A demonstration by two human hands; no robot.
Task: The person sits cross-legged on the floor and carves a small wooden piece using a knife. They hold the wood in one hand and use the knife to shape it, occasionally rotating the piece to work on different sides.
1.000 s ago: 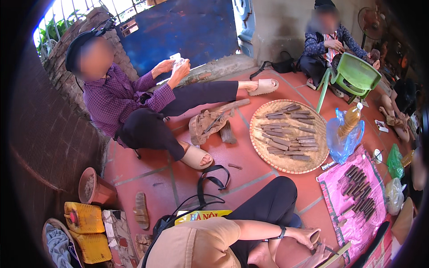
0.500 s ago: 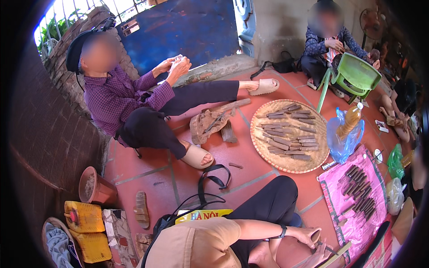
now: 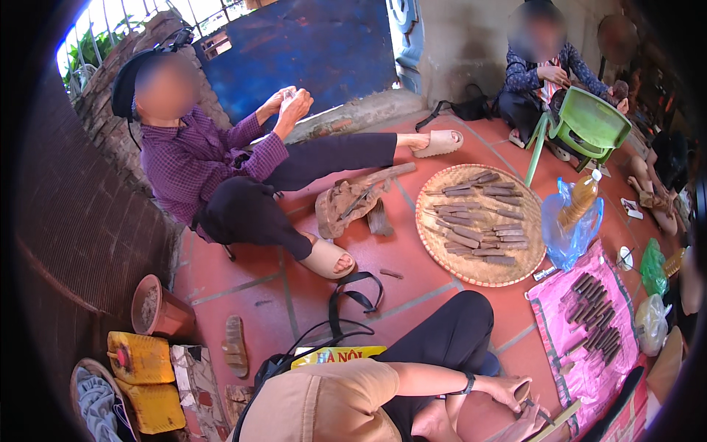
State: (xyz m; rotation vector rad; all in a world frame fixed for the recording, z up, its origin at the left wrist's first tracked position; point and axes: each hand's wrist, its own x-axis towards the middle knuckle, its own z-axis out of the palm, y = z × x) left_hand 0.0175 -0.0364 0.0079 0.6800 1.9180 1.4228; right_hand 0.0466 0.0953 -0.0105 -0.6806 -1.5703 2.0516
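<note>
My left hand [image 3: 507, 391], with a dark band on its wrist, is closed, thumb and fingers curled together near the lower right. Just below it, my right hand [image 3: 518, 427] is closed around a thin dark piece [image 3: 543, 414] that juts out toward the right. What sits between the left fingers is too small to make out. Beside my hands lies a pink cloth [image 3: 589, 376] bearing rows of dark brown sticks [image 3: 589, 302]. A light wooden strip [image 3: 561, 421] crosses the floor beside the right hand.
A round woven tray [image 3: 434, 243] holds several brown pieces. Behind it stand a bottle [image 3: 580, 197] in a blue bag and a green plastic chair [image 3: 589, 121]. Two other people [image 3: 199, 162] [image 3: 541, 74] sit working. A bucket [image 3: 166, 313] and yellow containers [image 3: 143, 361] stand left.
The thin dark piece has changed its tilt slightly, and my right hand has shifted a little. The whole view has drifted slightly; the other people keep nearly the same poses.
</note>
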